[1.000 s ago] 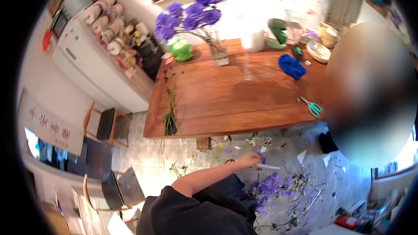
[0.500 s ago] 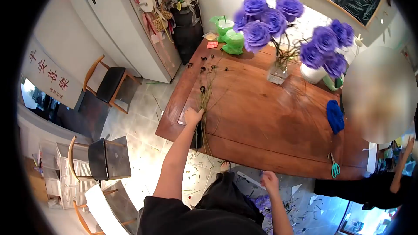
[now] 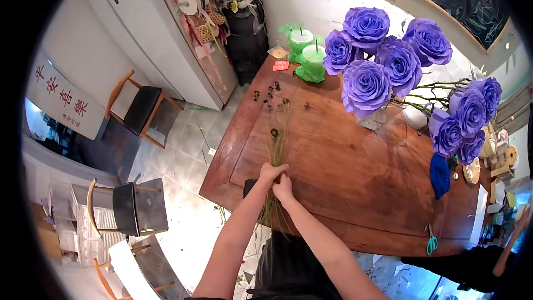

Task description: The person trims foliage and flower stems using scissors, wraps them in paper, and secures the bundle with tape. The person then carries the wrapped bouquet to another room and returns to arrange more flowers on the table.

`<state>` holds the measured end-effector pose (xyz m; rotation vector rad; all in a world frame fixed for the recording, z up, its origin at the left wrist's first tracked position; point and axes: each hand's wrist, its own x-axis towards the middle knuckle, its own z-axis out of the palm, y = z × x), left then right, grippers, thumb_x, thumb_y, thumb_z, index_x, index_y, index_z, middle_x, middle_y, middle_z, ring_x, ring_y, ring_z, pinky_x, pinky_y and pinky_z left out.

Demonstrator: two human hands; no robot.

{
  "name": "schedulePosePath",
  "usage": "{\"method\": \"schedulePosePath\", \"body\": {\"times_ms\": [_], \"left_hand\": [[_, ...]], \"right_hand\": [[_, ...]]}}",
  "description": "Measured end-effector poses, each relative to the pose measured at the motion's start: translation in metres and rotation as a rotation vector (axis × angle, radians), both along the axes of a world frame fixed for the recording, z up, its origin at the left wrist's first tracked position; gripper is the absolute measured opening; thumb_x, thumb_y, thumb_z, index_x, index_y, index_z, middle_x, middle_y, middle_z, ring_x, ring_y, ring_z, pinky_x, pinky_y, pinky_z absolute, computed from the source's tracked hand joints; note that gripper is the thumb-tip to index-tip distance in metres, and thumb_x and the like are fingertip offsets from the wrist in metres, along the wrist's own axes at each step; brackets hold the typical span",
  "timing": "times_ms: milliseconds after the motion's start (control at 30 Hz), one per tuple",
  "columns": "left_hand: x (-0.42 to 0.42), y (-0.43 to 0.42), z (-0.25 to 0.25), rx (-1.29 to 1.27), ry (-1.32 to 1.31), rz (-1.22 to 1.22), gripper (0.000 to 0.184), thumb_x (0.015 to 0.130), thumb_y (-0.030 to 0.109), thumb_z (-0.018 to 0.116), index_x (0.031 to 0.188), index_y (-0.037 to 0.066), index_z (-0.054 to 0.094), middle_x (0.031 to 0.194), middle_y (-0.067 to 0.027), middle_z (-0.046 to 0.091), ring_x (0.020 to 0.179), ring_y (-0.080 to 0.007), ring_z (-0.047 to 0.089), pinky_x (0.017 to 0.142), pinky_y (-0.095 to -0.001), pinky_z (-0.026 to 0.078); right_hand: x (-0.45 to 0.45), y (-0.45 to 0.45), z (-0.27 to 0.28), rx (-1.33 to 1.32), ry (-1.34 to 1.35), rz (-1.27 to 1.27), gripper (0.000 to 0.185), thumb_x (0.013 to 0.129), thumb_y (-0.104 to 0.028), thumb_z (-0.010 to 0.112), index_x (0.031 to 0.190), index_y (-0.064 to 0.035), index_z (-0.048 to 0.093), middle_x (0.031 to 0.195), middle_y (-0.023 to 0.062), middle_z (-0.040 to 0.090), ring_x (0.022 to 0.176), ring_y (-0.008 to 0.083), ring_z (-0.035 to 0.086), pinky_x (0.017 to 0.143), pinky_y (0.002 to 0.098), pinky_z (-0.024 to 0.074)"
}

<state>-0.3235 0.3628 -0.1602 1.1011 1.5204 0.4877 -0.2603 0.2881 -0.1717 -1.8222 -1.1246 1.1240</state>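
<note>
A bundle of thin green stems with small dark heads (image 3: 282,128) lies over the near left part of the wooden table (image 3: 333,166), its lower ends hanging past the front edge. My left hand (image 3: 272,171) is closed around the bundle. Just beside it, touching or nearly touching, my right hand (image 3: 283,187) is also closed on the stems. A black object (image 3: 249,186) lies partly hidden beside my left wrist. Large purple roses (image 3: 383,61) stand in a glass vase (image 3: 371,119) further back, and more purple roses (image 3: 468,112) lean to the right.
Green-wrapped cups (image 3: 312,64) stand at the back left. On the right are a blue cloth (image 3: 440,175), teal-handled scissors (image 3: 431,244) and a woven basket (image 3: 472,171). Another person's forearm (image 3: 511,241) shows at the far right. Chairs (image 3: 143,110) stand to the left.
My left hand has come to the table and closed on the stems. My right hand has risen from below the table edge to join it. The view has swung left.
</note>
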Motion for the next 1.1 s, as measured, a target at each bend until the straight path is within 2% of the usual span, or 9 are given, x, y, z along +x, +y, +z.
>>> {"method": "schedulePosePath", "body": {"times_ms": [67,233,300,433,600,733,833,933,1100], "left_hand": [[0.0,-0.003,0.014,-0.034,-0.196,0.17,0.021,0.076,0.016,0.066,0.084,-0.003,0.063,0.076,-0.0101,0.064,0.065,-0.0172,0.06,0.055,-0.03,0.047],[0.004,-0.03,0.106,0.08,-0.569,0.461,0.011,0.084,0.013,0.056,0.08,0.003,0.059,0.071,-0.0057,0.06,0.06,-0.0143,0.055,0.055,-0.0268,0.046],[0.006,-0.054,0.168,0.247,-0.636,0.546,0.011,0.089,0.012,0.051,0.095,0.003,0.053,0.073,-0.0044,0.059,0.062,-0.0119,0.055,0.054,-0.0245,0.046],[0.009,-0.104,0.265,0.584,-0.841,0.651,0.011,0.092,0.009,0.045,0.101,0.003,0.047,0.07,-0.0006,0.046,0.062,-0.009,0.045,0.058,-0.0237,0.043],[0.043,-0.144,0.37,0.768,-1.107,0.183,0.024,0.09,0.01,0.049,0.111,0.0,0.044,0.078,-0.0048,0.048,0.07,-0.012,0.047,0.069,-0.0276,0.044],[0.097,-0.172,0.458,1.042,-0.979,-0.198,0.049,0.084,0.015,0.056,0.126,-0.003,0.038,0.1,-0.0149,0.057,0.092,-0.0227,0.057,0.086,-0.0355,0.045],[0.112,-0.171,0.454,1.117,-1.1,-0.261,0.058,0.081,0.016,0.057,0.131,-0.004,0.033,0.113,-0.0202,0.054,0.106,-0.029,0.055,0.095,-0.041,0.041],[0.123,-0.159,0.395,1.108,-1.039,-0.209,0.027,0.084,0.009,0.053,0.108,-0.002,0.05,0.09,-0.0149,0.061,0.084,-0.0224,0.06,0.076,-0.032,0.049],[0.197,-0.141,0.289,0.35,-0.897,-0.211,0.014,0.088,0.003,0.048,0.1,0.001,0.054,0.086,-0.0092,0.062,0.076,-0.0134,0.058,0.068,-0.028,0.05]], "right_hand": [[0.005,-0.006,0.024,0.094,-0.269,0.139,0.07,0.069,-0.007,0.066,0.13,-0.002,0.034,0.118,0.0212,0.043,0.115,0.038,0.04,0.091,0.0399,0.0408],[0.018,-0.028,0.115,0.511,0.153,0.179,0.085,0.067,-0.005,0.07,0.133,-0.0071,0.017,0.125,0.021,0.042,0.116,0.0347,0.044,0.094,0.0402,0.0399],[0.024,-0.041,0.167,0.469,0.079,0.224,0.075,0.071,-0.011,0.067,0.13,-0.007,0.021,0.102,0.0232,0.057,0.091,0.0372,0.059,0.076,0.0447,0.0481],[0.035,-0.069,0.241,0.349,-0.123,0.341,0.063,0.075,-0.014,0.061,0.126,-0.0105,0.025,0.085,0.0234,0.061,0.082,0.039,0.06,0.068,0.0458,0.0483],[0.075,-0.096,0.333,0.815,0.077,0.297,0.029,0.076,-0.015,0.063,0.102,-0.0046,0.055,0.08,0.0182,0.061,0.074,0.0351,0.061,0.061,0.0408,0.0456],[0.129,-0.137,0.424,0.752,0.04,0.117,0.025,0.082,-0.019,0.063,0.1,-0.0035,0.056,0.075,0.0112,0.06,0.066,0.0194,0.058,0.059,0.0315,0.0453],[0.193,-0.167,0.457,0.809,0.124,-0.139,0.016,0.084,-0.02,0.063,0.09,-0.0052,0.058,0.071,0.0003,0.058,0.063,0.0046,0.053,0.052,0.0217,0.0413],[0.277,-0.189,0.495,1.095,0.007,-0.294,0.017,0.09,-0.022,0.055,0.079,-0.0091,0.052,0.057,-0.0054,0.044,0.043,0.0027,0.036,0.036,0.0193,0.0266],[0.401,-0.184,0.524,1.152,0.152,-0.307,0.014,0.089,-0.015,0.056,0.08,-0.0054,0.053,0.057,-0.0056,0.042,0.043,0.0015,0.034,0.036,0.0171,0.0221]]}}
